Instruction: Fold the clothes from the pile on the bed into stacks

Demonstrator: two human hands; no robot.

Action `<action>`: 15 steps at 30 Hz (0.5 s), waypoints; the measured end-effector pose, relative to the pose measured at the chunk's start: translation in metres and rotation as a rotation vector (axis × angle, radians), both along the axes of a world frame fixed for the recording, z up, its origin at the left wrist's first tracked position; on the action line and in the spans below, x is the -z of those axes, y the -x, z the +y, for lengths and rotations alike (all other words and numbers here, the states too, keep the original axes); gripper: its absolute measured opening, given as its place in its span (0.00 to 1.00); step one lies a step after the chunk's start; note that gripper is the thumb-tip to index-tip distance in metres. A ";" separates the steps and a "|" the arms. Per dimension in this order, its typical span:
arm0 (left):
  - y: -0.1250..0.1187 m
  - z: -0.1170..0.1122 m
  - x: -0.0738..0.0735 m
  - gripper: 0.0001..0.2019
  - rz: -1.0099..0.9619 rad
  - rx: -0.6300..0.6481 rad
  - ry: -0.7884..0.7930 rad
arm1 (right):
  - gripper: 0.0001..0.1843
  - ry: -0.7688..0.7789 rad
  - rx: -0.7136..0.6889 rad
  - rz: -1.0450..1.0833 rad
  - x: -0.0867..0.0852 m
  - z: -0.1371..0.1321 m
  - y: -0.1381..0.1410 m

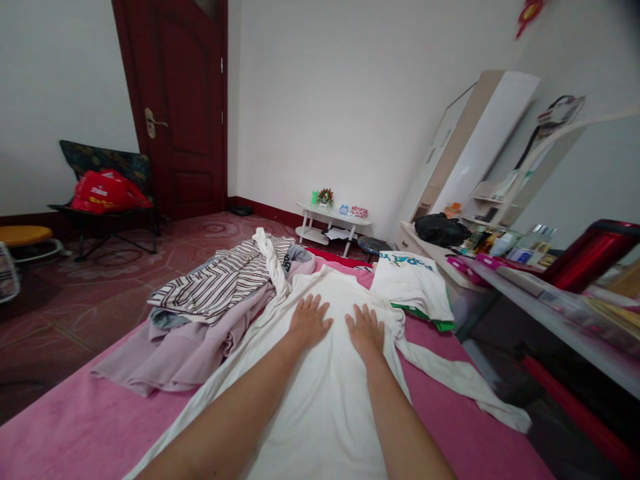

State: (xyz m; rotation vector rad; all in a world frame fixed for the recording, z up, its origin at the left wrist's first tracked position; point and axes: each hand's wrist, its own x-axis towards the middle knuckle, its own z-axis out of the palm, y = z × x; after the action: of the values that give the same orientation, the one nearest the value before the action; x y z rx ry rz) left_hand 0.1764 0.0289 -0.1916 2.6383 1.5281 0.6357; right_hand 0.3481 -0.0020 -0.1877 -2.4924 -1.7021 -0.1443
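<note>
A white long-sleeved garment (325,393) lies spread out on a pink bed cover (75,427). My left hand (309,321) and my right hand (366,330) rest flat on its upper part, side by side, fingers stretched out and holding nothing. One white sleeve (465,383) trails off to the right. A heap of clothes lies at the left: a striped top (220,283) over a mauve garment (185,353). A folded white shirt with blue print (413,283) sits at the far right of the bed.
A desk (550,313) with bottles, a black bag (441,230) and a red cylinder (593,253) runs along the right. A small white table (333,217) stands by the far wall. A chair with a red bag (107,192) stands near the dark red door (175,107).
</note>
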 end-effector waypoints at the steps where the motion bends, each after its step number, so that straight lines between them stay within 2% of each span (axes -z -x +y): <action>1: 0.000 0.000 -0.001 0.26 0.002 0.001 0.006 | 0.30 -0.009 -0.001 -0.001 0.000 0.000 0.000; 9: 0.001 0.001 -0.002 0.25 -0.064 0.015 0.045 | 0.30 -0.010 -0.009 0.007 0.000 0.000 -0.001; 12: 0.002 0.009 -0.010 0.20 -0.121 0.004 0.067 | 0.30 -0.021 -0.015 0.004 0.001 0.000 -0.002; 15: 0.010 0.025 -0.026 0.15 -0.174 -0.118 0.065 | 0.30 -0.040 -0.019 0.004 0.002 0.001 -0.003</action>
State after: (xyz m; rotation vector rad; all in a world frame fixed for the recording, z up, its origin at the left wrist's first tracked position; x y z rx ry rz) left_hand 0.1659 0.0544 -0.1653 2.3901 1.6320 0.7854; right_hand 0.3512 -0.0009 -0.1893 -2.4455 -1.7041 -0.1704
